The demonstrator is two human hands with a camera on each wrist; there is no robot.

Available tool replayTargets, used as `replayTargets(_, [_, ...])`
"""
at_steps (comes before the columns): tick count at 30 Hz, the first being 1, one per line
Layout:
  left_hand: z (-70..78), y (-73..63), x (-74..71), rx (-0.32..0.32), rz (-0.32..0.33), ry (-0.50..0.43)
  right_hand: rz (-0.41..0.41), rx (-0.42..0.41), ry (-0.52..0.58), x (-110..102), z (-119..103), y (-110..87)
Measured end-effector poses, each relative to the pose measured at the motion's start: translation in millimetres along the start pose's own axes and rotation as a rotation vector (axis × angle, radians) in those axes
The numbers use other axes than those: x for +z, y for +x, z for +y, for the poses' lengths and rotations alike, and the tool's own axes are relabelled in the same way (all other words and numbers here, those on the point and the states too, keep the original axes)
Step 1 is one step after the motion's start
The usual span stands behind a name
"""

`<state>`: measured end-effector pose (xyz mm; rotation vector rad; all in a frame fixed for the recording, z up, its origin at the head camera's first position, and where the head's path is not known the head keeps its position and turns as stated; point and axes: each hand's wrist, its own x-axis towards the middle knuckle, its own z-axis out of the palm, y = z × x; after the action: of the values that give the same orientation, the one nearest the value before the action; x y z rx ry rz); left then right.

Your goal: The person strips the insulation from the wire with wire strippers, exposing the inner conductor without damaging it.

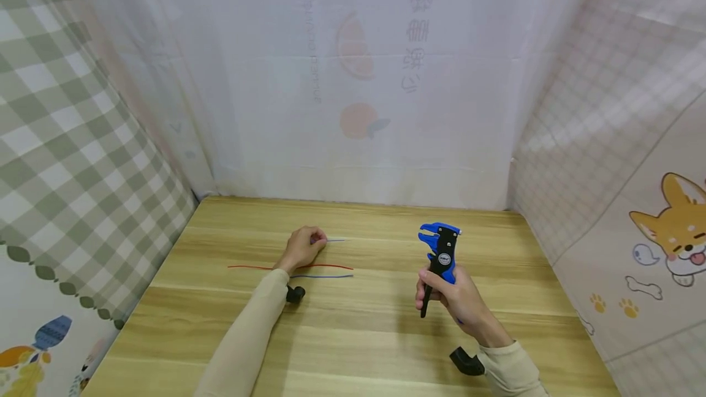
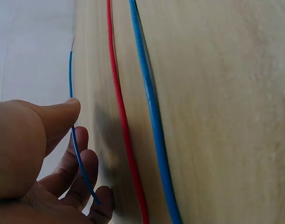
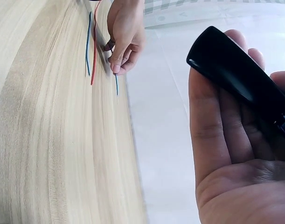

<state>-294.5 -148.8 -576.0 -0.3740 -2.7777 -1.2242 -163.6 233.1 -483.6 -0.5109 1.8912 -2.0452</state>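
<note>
My left hand point(image 1: 300, 248) pinches a short blue wire point(image 2: 70, 72) between thumb and fingers, above the table. Thin bare strands point(image 2: 73, 43) show at one end of this wire; its other end lies along the curled fingers. My right hand point(image 1: 462, 306) grips the handle of a blue-and-black wire stripper point(image 1: 444, 253), held upright with its jaws apart and nothing between them. A black handle point(image 3: 238, 65) lies across the right fingers in the right wrist view. Below the left wrist, a red wire point(image 1: 331, 266) and a longer blue wire point(image 1: 325, 276) lie side by side.
The wood-grain table point(image 1: 375, 336) runs back to a pale printed curtain point(image 1: 265, 133). A checked cloth point(image 1: 72, 97) hangs on the left, and a cloth with a cartoon dog point(image 1: 684, 219) on the right. Black wrist mounts point(image 1: 467, 362) stick out at both sleeves.
</note>
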Motion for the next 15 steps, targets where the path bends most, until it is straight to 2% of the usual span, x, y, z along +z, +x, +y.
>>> replayTargets(1, [0.7,0.5,1.1,-0.017,-0.003,0.008,0.0,0.0,0.001,-0.2,0.2,-0.1])
replayTargets(3, [14.4,-2.0,-2.8,-0.075,-0.017,0.009,-0.001,0.001,0.004,-0.5,0.7,-0.2])
replayTargets(6, [18.3,-1.9,-1.9,-0.118,-0.027,0.036,0.0,0.005,0.005,-0.7,1.4,-0.4])
replayTargets(15, [21.1,-3.4,0.9,-0.145,-0.007,0.043,0.006,0.021,0.005,-0.1,3.1,-0.3])
